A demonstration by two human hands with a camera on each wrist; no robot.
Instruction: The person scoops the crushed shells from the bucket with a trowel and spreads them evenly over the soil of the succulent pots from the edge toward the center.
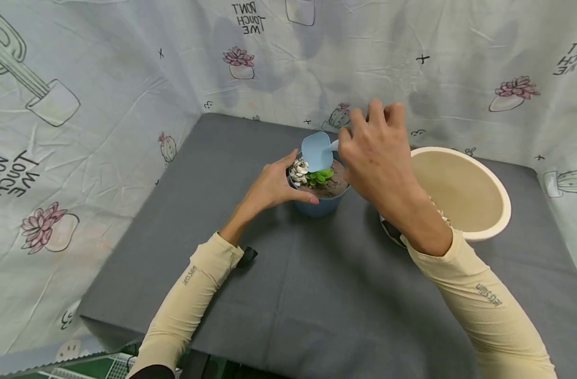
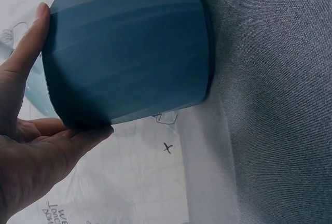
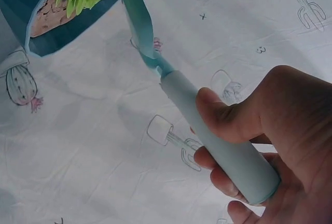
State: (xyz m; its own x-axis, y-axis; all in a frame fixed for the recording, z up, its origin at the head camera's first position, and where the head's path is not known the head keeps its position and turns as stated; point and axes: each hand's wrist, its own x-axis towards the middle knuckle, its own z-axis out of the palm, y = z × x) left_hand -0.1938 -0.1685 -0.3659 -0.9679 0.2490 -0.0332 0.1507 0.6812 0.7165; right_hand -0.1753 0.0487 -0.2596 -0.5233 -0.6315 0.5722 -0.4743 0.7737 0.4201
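Observation:
A blue plant pot (image 1: 318,206) stands on the grey-covered table, holding brown soil, a small green succulent (image 1: 319,177) and whitish pebbles (image 1: 298,172) along its left side. Thumb and fingers of my left hand (image 1: 274,184) grip the pot's rim from the left; the left wrist view shows them on the pot's wall (image 2: 129,53). My right hand (image 1: 378,152) holds a light-blue trowel (image 1: 317,151) by its pale handle (image 3: 223,141). The trowel's blade is tilted over the pot, just behind the succulent and beside the pebbles. Its tip is partly hidden among them.
A large cream oval bowl (image 1: 499,210) stands to the right, partly behind my right forearm. Under that forearm a dark-and-white object (image 1: 391,231) with pebbles shows, mostly hidden. Printed white cloth (image 1: 288,79) hangs behind the table. A small black object (image 1: 247,257) sits by my left sleeve.

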